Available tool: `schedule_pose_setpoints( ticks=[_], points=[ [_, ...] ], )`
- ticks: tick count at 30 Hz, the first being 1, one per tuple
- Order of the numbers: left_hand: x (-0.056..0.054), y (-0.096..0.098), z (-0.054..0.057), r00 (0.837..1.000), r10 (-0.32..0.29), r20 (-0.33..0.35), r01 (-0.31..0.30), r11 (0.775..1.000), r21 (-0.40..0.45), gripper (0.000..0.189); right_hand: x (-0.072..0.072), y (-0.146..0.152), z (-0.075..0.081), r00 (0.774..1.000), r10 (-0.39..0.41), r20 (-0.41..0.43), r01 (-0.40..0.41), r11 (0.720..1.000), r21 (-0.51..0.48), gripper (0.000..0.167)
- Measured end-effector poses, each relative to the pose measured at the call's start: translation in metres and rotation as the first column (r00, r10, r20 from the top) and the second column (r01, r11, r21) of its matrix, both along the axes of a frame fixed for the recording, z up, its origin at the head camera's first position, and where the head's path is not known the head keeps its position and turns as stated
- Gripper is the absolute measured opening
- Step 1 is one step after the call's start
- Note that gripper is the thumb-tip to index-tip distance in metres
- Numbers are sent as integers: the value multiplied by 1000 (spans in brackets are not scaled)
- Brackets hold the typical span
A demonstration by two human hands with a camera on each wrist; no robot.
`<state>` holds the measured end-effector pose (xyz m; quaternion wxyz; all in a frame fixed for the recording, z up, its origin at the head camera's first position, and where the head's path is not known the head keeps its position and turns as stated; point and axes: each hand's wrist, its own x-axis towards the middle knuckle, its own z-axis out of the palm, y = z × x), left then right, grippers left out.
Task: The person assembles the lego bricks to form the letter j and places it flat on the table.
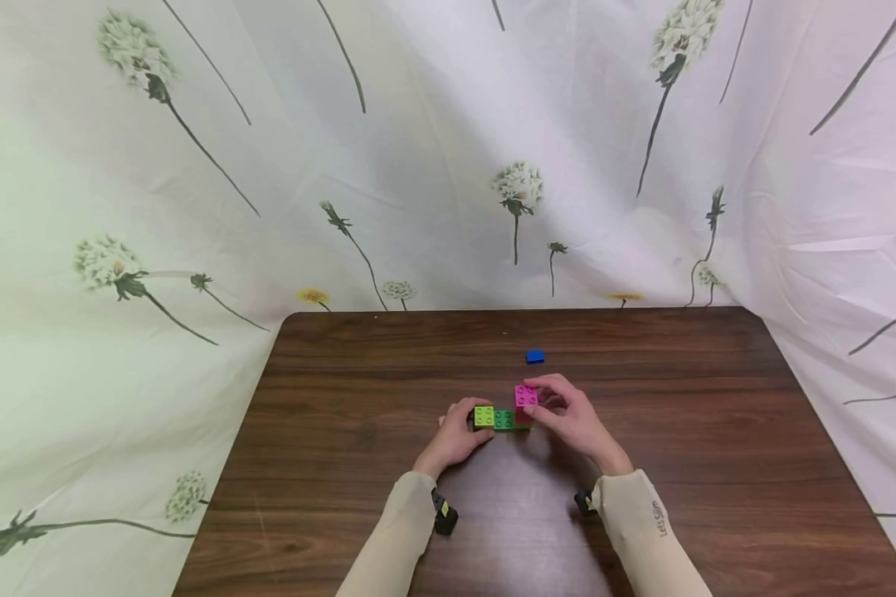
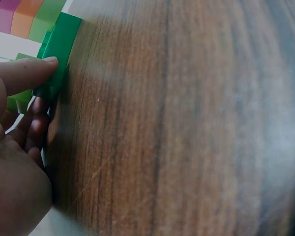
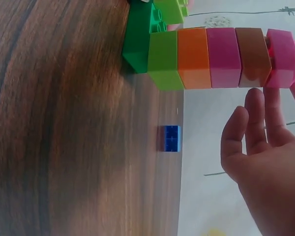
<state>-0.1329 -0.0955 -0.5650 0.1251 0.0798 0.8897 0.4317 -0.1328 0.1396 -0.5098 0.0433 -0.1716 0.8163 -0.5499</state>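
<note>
A long green brick [image 1: 504, 420] lies on the table, with a lime brick [image 1: 484, 416] on its left end. My left hand [image 1: 457, 435] grips this end, the thumb pressing the green brick's near side in the left wrist view. On the other end stands a tower; in the right wrist view it runs lime brick [image 3: 163, 60], orange brick [image 3: 192, 58], magenta brick [image 3: 224, 57], brown brick [image 3: 254, 57]. My right hand [image 1: 573, 419] pinches a pink brick [image 3: 283, 58] at the tower's top, slightly tilted, with a narrow gap showing against the brown brick.
A small blue brick [image 1: 534, 356] lies on the wooden table [image 1: 358, 497] beyond the tower. A white curtain with a dandelion print [image 1: 433, 166] hangs behind the table's back edge and along its sides.
</note>
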Motion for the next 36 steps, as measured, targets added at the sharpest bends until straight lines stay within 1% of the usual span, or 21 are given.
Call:
schedule_pose_setpoints(
  ticks=[5,10,13,18,23,27,33,36],
  points=[
    [0,1,0,1000,-4,-3,4,1000,-10,41,-2,-4,-4,998,-61,24,61,998,12,28],
    [0,1,-1,1000,-8,-10,8,1000,-14,42,-3,-5,-5,997,-75,23,76,997,-15,27],
    [1,2,-1,1000,-5,-13,5,1000,-15,41,-2,-5,-4,996,-71,51,73,997,-21,30],
    [2,1,0,1000,-5,-24,5,1000,-16,40,-1,-6,-4,989,-59,133,60,998,-4,31],
    [2,1,-1,999,-10,-36,9,1000,-28,41,1,-9,-3,975,-30,218,39,999,-37,32],
    [2,1,0,999,-14,-39,12,999,-32,41,3,-11,-3,958,-22,287,42,997,-65,33],
    [3,1,3,999,-11,-41,10,1000,-26,40,2,-11,-9,945,-34,325,65,994,-86,34],
    [3,2,3,999,-9,-35,8,1000,-27,41,2,-10,-10,948,-25,317,57,994,-92,35]
  ],
)
